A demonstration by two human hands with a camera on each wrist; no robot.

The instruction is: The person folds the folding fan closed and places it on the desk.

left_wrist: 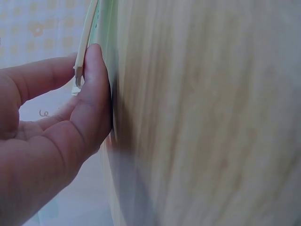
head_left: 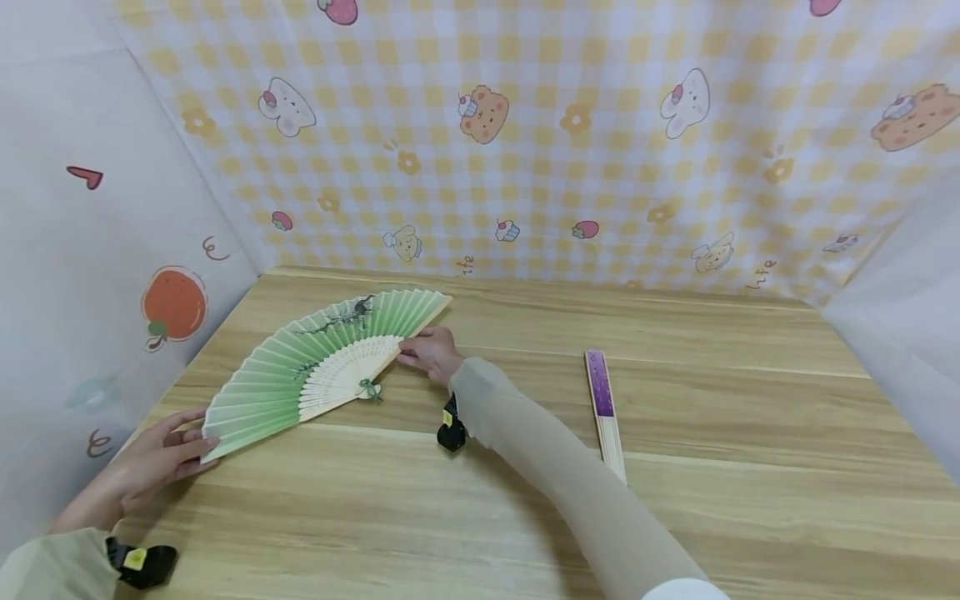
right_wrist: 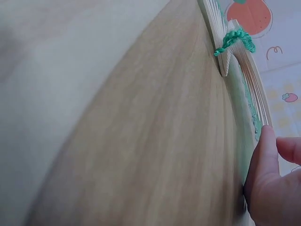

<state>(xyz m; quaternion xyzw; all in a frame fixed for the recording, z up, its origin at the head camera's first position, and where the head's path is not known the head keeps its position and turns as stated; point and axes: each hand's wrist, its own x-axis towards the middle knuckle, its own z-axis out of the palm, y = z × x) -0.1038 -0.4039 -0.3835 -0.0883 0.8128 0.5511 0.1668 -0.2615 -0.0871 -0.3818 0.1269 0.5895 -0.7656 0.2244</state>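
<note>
A green folding fan [head_left: 341,360] lies spread wide on the left part of the table, with dark branch printing on its pleats and pale pierced ribs. My left hand [head_left: 161,454] pinches the fan's lower left corner; in the left wrist view, the end rib [left_wrist: 83,52] sits between thumb and fingers. At the opposite side, my right hand [head_left: 433,354] grips the other end rib partway along its length. A green cord [right_wrist: 236,40] is tied at the fan's pivot, near the right hand.
A closed folding fan [head_left: 603,404] with a purple section and pale ribs lies to the right, its lower end close to my right forearm [head_left: 562,475]. The wooden table [head_left: 750,408] meets a yellow checked cloth [head_left: 540,167] at the back and a white cloth [head_left: 67,275] at the left.
</note>
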